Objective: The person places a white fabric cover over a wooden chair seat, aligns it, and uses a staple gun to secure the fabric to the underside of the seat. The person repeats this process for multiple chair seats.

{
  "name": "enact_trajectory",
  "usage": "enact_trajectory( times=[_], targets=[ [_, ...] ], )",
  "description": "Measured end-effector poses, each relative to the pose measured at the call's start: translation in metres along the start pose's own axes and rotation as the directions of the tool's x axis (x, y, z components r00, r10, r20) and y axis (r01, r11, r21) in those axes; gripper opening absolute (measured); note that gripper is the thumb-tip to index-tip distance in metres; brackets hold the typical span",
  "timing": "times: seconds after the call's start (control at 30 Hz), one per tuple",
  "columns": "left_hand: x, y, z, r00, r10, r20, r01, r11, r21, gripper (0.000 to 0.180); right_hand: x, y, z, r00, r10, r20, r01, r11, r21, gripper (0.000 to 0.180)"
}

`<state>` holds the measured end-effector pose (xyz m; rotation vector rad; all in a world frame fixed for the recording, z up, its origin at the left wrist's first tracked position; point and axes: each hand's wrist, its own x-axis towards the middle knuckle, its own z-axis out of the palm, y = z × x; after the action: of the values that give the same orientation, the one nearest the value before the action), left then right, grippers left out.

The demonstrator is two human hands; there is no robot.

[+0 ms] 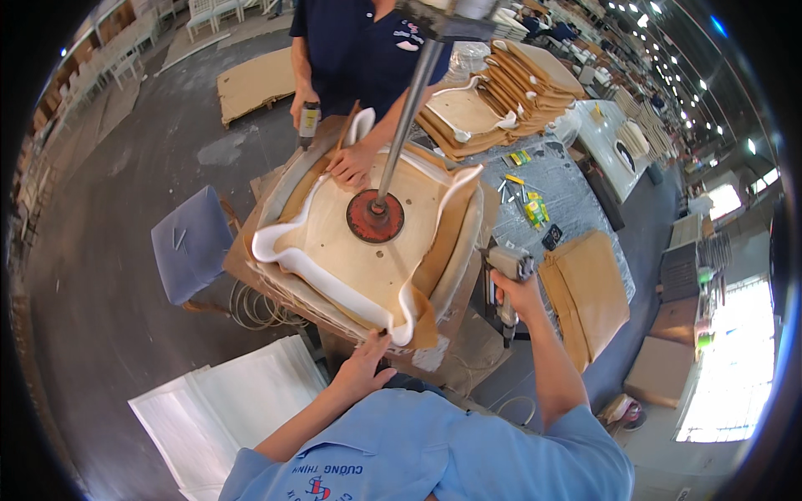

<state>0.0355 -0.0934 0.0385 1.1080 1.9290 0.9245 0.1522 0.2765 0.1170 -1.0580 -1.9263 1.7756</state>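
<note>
In front of me a wooden seat panel (330,242) lies inside tan upholstery fabric (434,271) and white foam padding (351,298) whose edges stand up around it. A round red press foot (373,219) on a metal rod bears on the panel's middle. My left hand (363,367) touches the near corner of the padding, its fingers stretched out and thumb apart. In my right hand (520,294) is a staple gun (508,265), held beside the seat's right edge with its nose pointing down.
Opposite, a co-worker in a dark shirt (347,50) holds another staple gun (309,123) and presses a hand (355,163) on the panel. Folded tan fabric (585,292) and a wrapped table (551,188) are at right. A blue padded seat (192,242) and white sheets (230,413) are at left.
</note>
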Motion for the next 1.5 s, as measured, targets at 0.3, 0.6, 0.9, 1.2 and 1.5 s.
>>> enact_trajectory(
  times=[0.3,0.6,0.9,1.2,1.5],
  targets=[
    [0.006,0.010,-0.029,0.965,0.221,-0.141,-0.208,0.973,0.100,0.043,-0.155,0.071,0.014,0.985,0.128,-0.113,-0.122,0.991,0.055,0.024],
    [0.108,0.012,-0.007,0.897,0.423,-0.133,-0.334,0.841,0.425,0.044,-0.131,0.096,0.061,0.986,0.168,0.001,-0.168,0.985,0.026,0.022],
    [0.191,0.014,0.016,0.935,0.341,-0.099,-0.222,0.779,0.586,0.022,-0.072,0.087,0.048,0.978,0.209,-0.021,-0.210,0.976,-0.064,0.026],
    [0.201,0.010,0.016,0.922,0.368,-0.120,-0.245,0.794,0.556,0.020,-0.053,0.083,0.035,0.960,0.269,0.071,-0.256,0.954,-0.156,0.031],
    [0.209,0.009,0.021,0.904,0.275,-0.326,-0.145,0.916,0.373,0.019,-0.011,0.045,0.043,0.907,0.389,0.164,-0.365,0.918,-0.158,0.027]
  ],
)
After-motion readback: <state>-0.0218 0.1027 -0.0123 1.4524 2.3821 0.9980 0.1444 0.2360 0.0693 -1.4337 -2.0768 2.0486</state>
